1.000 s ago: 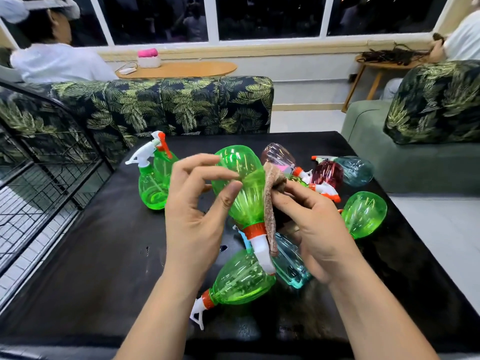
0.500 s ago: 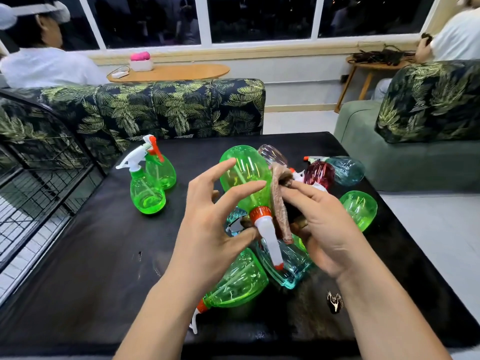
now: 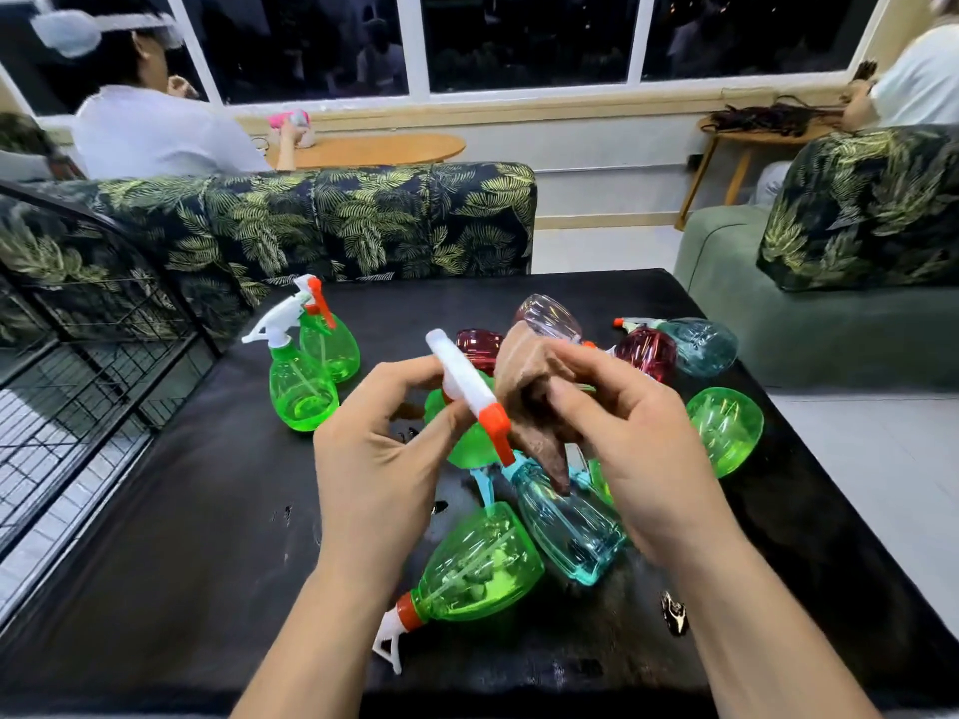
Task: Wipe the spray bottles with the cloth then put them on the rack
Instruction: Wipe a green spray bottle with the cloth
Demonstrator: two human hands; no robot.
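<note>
My left hand (image 3: 379, 459) grips a green spray bottle (image 3: 469, 438) over the middle of the black table (image 3: 155, 537); its white and orange spray head points up and away from me, and the green body is mostly hidden behind my fingers. My right hand (image 3: 633, 438) holds a brown cloth (image 3: 534, 402) pressed against the bottle beside the spray head. Below my hands lie a green bottle (image 3: 477, 568) and a pale blue bottle (image 3: 571, 526). Two green bottles (image 3: 306, 371) stand upright at the left. The black wire rack (image 3: 78, 365) is at the far left.
More bottles lie at the back right: dark red ones (image 3: 648, 355), a clear pink one (image 3: 550, 313), a pale blue one (image 3: 700, 345) and a green one (image 3: 726, 428). Leaf-print sofas (image 3: 363, 220) stand behind and to the right. Two people sit by the windows.
The held green bottle has been turned over: its spray head pointed down toward me before and now points up and away. The cloth has stayed against it in my right hand.
</note>
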